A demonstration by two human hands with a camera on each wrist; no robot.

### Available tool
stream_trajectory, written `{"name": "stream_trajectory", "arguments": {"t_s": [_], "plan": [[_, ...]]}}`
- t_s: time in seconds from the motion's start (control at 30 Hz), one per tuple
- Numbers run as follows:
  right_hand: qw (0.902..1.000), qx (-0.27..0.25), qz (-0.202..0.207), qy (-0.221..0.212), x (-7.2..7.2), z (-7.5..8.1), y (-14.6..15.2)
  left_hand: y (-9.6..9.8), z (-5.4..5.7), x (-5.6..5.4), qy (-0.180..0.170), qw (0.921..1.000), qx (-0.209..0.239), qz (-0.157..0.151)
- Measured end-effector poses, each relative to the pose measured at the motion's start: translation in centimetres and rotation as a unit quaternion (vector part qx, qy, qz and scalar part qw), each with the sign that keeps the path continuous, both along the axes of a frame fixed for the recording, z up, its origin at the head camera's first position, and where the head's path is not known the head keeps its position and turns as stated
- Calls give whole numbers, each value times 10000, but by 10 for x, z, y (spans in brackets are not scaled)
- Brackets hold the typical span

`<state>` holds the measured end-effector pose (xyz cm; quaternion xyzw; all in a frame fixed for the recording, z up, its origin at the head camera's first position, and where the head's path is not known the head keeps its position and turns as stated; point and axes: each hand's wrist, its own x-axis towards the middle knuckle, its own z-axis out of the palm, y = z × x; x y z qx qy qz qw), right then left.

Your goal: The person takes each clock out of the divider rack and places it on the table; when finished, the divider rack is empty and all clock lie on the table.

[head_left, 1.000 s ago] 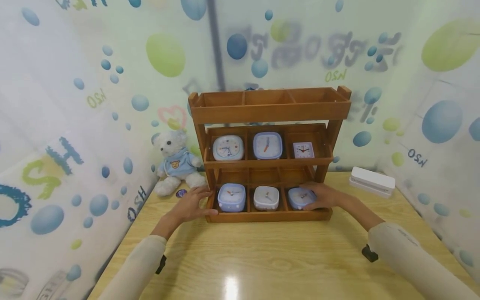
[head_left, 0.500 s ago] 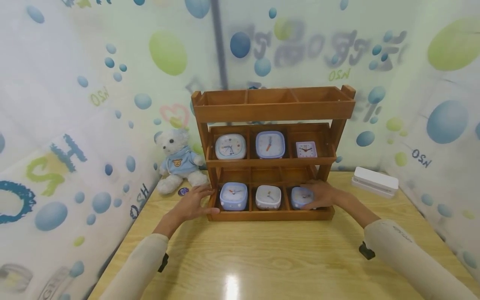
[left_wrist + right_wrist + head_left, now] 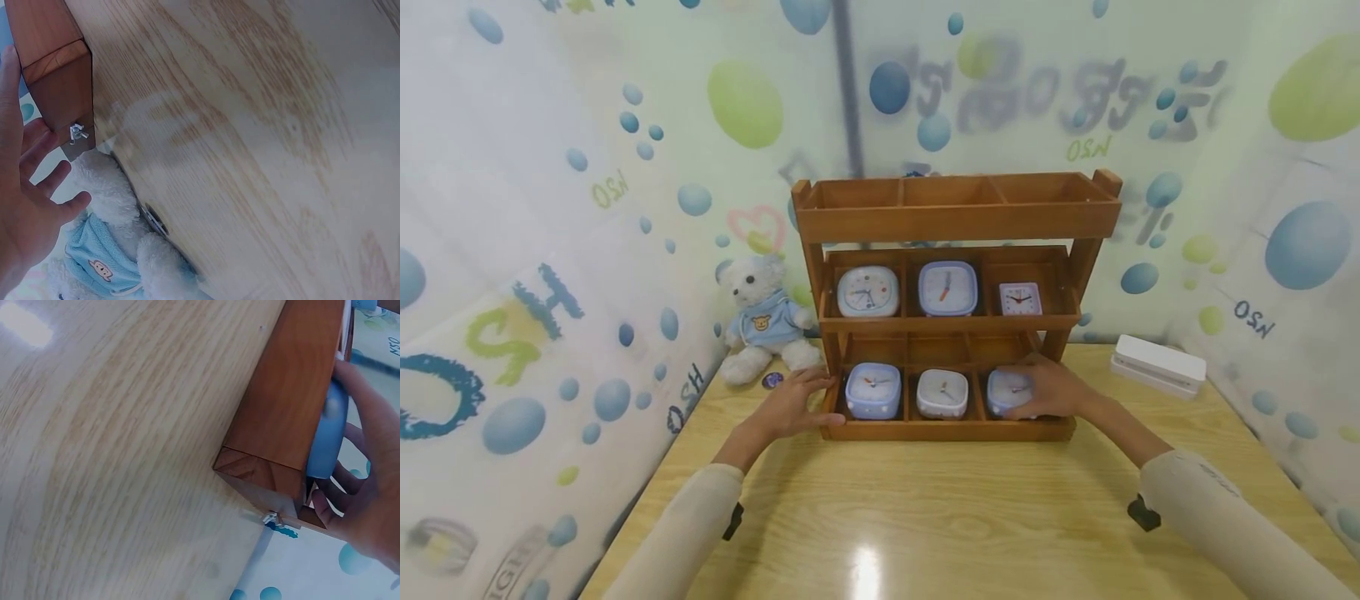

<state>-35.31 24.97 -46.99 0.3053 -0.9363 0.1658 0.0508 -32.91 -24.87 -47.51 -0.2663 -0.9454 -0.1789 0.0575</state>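
In the head view, my right hand (image 3: pixel 1051 387) holds a small blue alarm clock (image 3: pixel 1006 392) in the lower right compartment of a brown wooden shelf (image 3: pixel 955 429). The right wrist view shows the thumb along the top of the blue clock (image 3: pixel 329 434) and the fingers bent at its side. My left hand (image 3: pixel 793 407) rests against the shelf's lower left corner, thumb at the front; the left wrist view has its fingers loosely spread by the wooden end (image 3: pixel 61 84). Beside the held clock sit a white alarm clock (image 3: pixel 942 393) and another blue alarm clock (image 3: pixel 873 391).
Three more clocks stand on the middle tier: a rounded one (image 3: pixel 868 292), a blue-rimmed one (image 3: pixel 947 288) and a small square one (image 3: pixel 1020 299). A white teddy bear (image 3: pixel 767 321) sits at left by a dark round disc (image 3: pixel 772 380). A white box-like device (image 3: pixel 1158 365) lies at right.
The blue clock under my right hand has turned slightly and sits more upright in its compartment. My left hand stays at the shelf corner. The whole head view has shifted a little.
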Motion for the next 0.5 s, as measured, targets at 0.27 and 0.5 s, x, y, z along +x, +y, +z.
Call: {"name": "stream_trajectory", "arguments": {"t_s": [0.27,0.5], "plan": [[9990,-435,-75,111,5,16,-3,0,-1,-1,76,10000,12,-51],[9993,-373,-18,88,16,29,5,0,1,1,-11,10000,43,-28]]}}
